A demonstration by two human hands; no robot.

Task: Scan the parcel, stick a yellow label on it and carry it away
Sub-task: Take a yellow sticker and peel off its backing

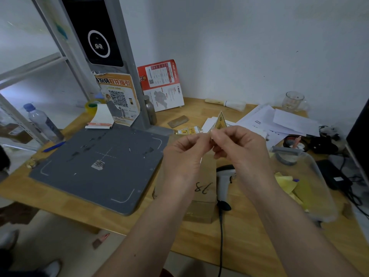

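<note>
Nearest the camera, lower middle of the frame, the parcel (201,196) sits on the counter (249,226) right under the raised hands, so my guess is the sticker goes straight down onto it. The handheld scanner (224,180) lies touching its right side, handy for the scan. Above, the left hand (182,154) and right hand (241,148) both pinch a yellow label (220,121), looks like they're peeling off the backing. Further back, more spare labels (188,130) lie flat beside white papers (277,120).
</note>
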